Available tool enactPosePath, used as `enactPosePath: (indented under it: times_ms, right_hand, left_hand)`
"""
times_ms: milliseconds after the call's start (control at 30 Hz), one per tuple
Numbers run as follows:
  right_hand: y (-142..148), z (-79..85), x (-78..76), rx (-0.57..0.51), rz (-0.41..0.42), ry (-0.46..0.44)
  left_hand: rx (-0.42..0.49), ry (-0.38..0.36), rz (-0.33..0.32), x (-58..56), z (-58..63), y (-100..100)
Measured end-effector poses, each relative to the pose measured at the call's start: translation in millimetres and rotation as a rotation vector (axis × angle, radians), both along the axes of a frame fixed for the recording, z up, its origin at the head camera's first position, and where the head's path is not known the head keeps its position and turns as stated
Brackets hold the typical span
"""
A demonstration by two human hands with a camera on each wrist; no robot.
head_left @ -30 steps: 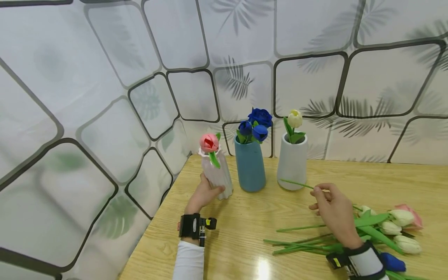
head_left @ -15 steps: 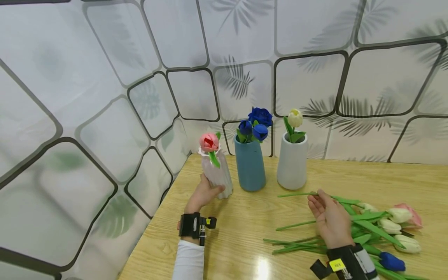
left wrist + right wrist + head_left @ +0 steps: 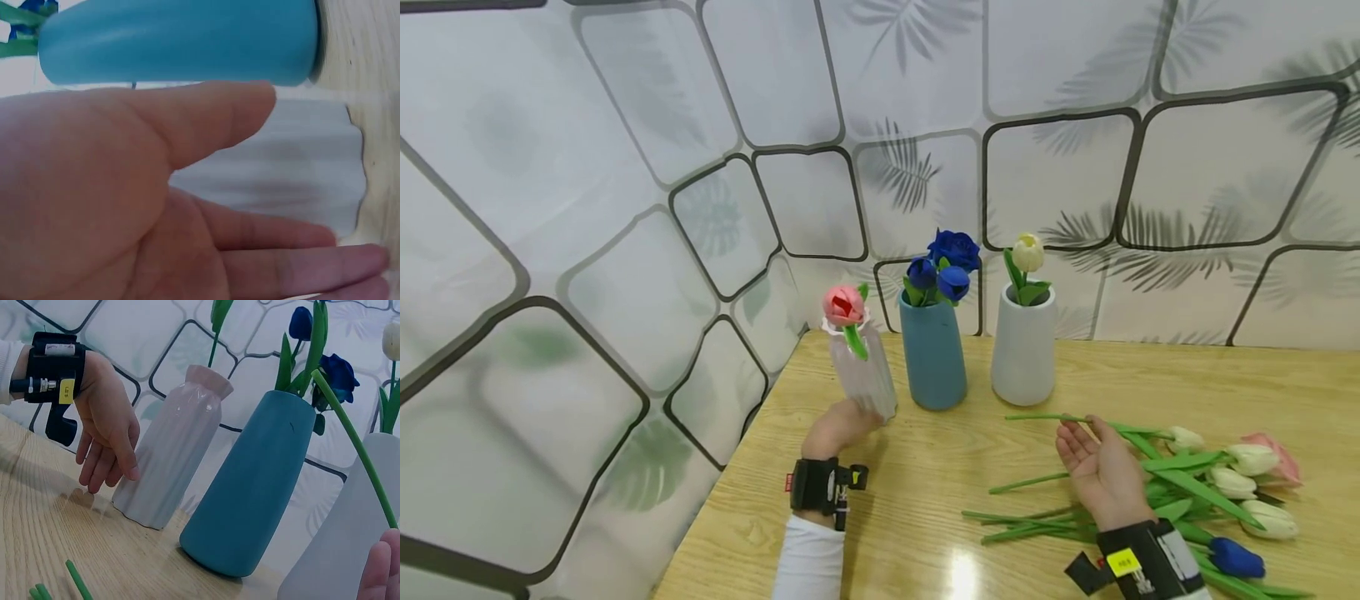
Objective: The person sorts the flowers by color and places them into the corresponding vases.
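Observation:
In the head view, my left hand point(image 3: 844, 427) is at the base of the pale pink fluted vase point(image 3: 861, 367), which holds a pink tulip point(image 3: 844, 306). Its thumb and fingers are extended in the left wrist view, with the vase behind them; contact is unclear. My right hand point(image 3: 1101, 471), palm turned up, pinches the green stem of a white tulip point(image 3: 1185, 440) at the fingertips. That stem point(image 3: 356, 447) slants across the right wrist view, its cut end pointing up and left. The thumb's grip is partly hidden.
A blue vase point(image 3: 934, 358) with blue flowers point(image 3: 953, 250) and a white vase point(image 3: 1024, 358) with one white tulip point(image 3: 1028, 252) stand beside the pink vase. Several loose tulips lie at the right, including a blue one point(image 3: 1236, 558). A patterned curtain point(image 3: 1060, 183) lies behind the table point(image 3: 917, 500).
My right hand has turned palm up and lowered the tulip stem from before the white vase, then shifted it slightly right. My left hand has loosened from the pink vase and straightened.

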State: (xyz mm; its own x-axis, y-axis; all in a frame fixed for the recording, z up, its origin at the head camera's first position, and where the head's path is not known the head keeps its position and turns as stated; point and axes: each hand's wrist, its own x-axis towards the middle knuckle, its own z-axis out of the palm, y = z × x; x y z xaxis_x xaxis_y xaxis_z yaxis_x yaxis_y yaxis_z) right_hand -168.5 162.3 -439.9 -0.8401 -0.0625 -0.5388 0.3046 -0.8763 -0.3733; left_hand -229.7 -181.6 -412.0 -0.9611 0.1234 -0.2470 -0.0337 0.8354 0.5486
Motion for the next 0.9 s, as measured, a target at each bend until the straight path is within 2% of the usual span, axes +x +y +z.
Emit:
enactPosePath:
  times_ms: [200,367,467,533,600,700,833,900]
  right_hand:
    - [2.8,-2.0,-0.4,0.015,-0.005,0.002]
    - [4.7,-1.8,0.8,0.028,0.014,0.006]
    - [4.4,-0.3,1.7,0.053,0.029,0.012]
    - [3.6,1.1,2.5,0.075,0.037,0.023]
    - [2.3,2.9,3.4,0.103,0.052,0.047]
    - [-0.1,6.0,5.1,0.159,0.077,0.102]
    - [-3.8,9.2,7.3,0.252,0.103,0.196]
    - [-5.4,10.5,8.6,0.296,0.1,0.249]
  left_hand:
    - [-0.038,-0.012,-0.036,4.3,0.7,19.7]
    - [-0.081,-0.041,-0.097,5.0,-2.9,40.8]
    - [-0.125,-0.049,-0.16,4.5,-5.2,53.2]
    - [-0.183,-0.031,-0.231,3.9,-7.1,61.1]
    - [-0.23,0.001,-0.31,3.1,-8.6,69.0]
    - [-0.267,0.051,-0.384,1.6,-11.4,80.0]
    - [-0.263,0.072,-0.388,-0.8,-15.9,92.8]
    - [-0.228,0.069,-0.389,-2.8,-18.4,98.9]
